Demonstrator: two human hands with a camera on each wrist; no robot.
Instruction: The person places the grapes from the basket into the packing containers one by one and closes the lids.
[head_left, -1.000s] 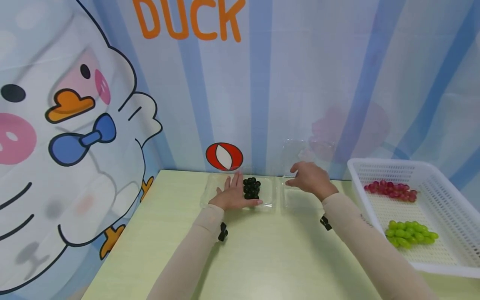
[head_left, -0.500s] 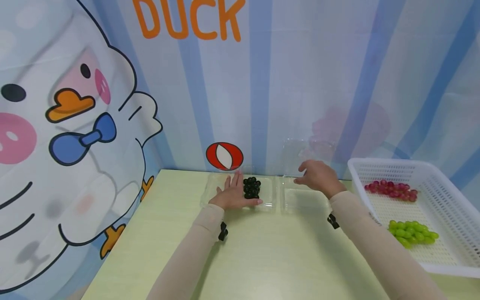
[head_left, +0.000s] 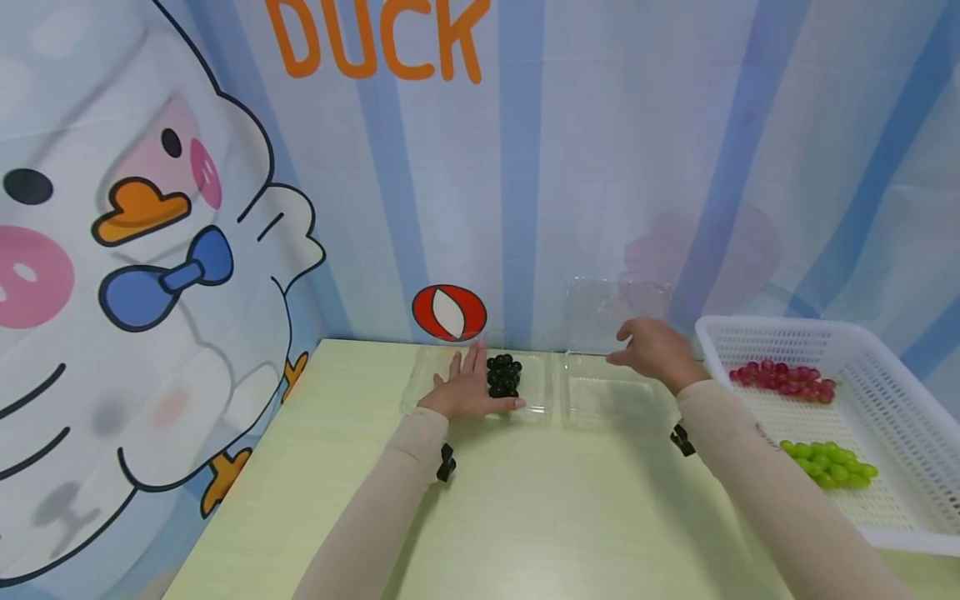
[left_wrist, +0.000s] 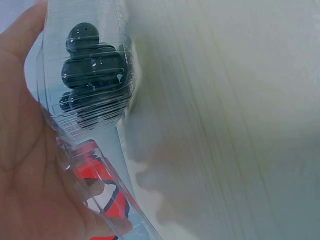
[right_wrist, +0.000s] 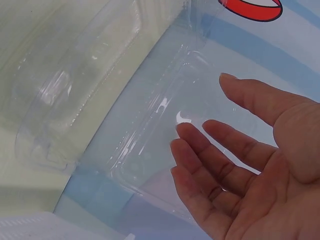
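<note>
My left hand rests with straight, spread fingers on a clear plastic container at the back of the table. A bunch of black grapes lies in it, partly covered by the hand. In the left wrist view the palm lies along the container's side, the grapes showing through the plastic. My right hand hovers over a second clear container, its lid standing up at the back. That hand holds nothing; in the right wrist view its fingers are loosely bent, apart from the tray part.
On the right stands a white plastic basket holding red grapes and green grapes. A printed curtain hangs right behind the table's back edge. The pale yellow tabletop stretches in front of the containers.
My right hand has moved to the right over the second container, towards the basket. The left hand, the black grapes and both containers stay in place.
</note>
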